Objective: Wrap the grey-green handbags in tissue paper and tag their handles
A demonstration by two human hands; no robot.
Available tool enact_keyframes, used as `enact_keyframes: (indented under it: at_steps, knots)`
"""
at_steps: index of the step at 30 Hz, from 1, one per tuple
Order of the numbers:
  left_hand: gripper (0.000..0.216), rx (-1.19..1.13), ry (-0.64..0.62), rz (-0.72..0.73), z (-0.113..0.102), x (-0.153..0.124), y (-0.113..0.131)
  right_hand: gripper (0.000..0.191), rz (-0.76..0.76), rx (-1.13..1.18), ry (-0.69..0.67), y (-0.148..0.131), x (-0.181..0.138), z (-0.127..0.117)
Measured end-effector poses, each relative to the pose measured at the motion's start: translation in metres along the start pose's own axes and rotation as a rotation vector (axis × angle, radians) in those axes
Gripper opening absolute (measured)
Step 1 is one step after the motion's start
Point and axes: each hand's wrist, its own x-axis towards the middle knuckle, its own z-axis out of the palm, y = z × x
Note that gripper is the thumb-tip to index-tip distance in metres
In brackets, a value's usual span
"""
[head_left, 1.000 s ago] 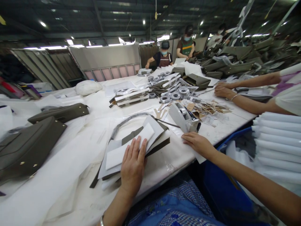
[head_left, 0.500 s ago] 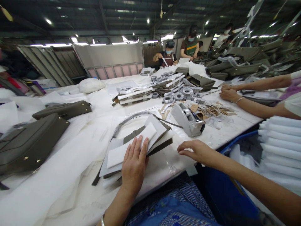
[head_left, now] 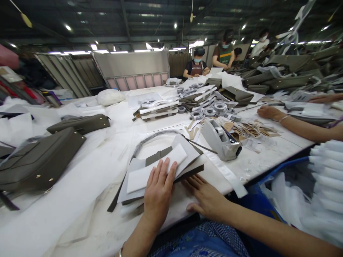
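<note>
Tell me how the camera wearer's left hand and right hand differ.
The left hand lies on top of the white pad; the right hand is lower, at the near edge of the bundle. The left hand's fingers point forward; the right hand's slant leftward. A bracelet circles the left hand's wrist; none shows on the right hand's. Both are ungloved, backs up.

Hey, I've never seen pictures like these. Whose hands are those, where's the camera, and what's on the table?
There's no machine: these are a person's bare hands, seen from a camera worn on their head, looking forward and down. The left hand lies flat on a white strip atop a stack of grey, white and dark olive pieces. The right hand is at the stack's near edge, fingertips partly hidden, so I can't tell whether it holds anything. Also on the white table are an apparent tape dispenser and, leftward, a dark bag.
</note>
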Motion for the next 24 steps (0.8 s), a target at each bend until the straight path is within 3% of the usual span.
enact_keyframes:
  at_steps: [6, 9, 13, 16, 19, 21, 24]
  knots:
    - [0.060, 0.048, -0.045, 0.044, 0.009, -0.002, 0.003, 0.049, -0.021, 0.010, 0.042, 0.006, 0.039, 0.012]
    - [0.058, 0.083, -0.051, 0.056, 0.011, -0.002, 0.004, 0.046, 0.005, 0.018, 0.080, 0.011, 0.048, 0.019]
    - [0.055, 0.120, -0.041, 0.078, 0.009, -0.002, 0.004, 0.038, 0.147, 0.050, 0.028, 0.006, 0.030, 0.012]
    - [0.055, 0.128, -0.060, 0.091, 0.007, -0.004, 0.003, 0.028, 0.185, 0.087, 0.003, -0.008, 0.003, -0.012]
    - [0.053, 0.124, -0.074, 0.106, 0.006, -0.009, 0.003, 0.024, 0.096, 0.158, 0.036, -0.021, -0.013, -0.052]
    - [0.051, 0.126, -0.070, 0.125, 0.007, -0.013, 0.005, 0.024, 0.067, 0.180, 0.144, -0.023, -0.007, -0.079]
    - [0.051, 0.144, -0.058, 0.146, 0.009, -0.018, 0.011, 0.023, 0.095, 0.164, 0.324, -0.009, 0.033, -0.103]
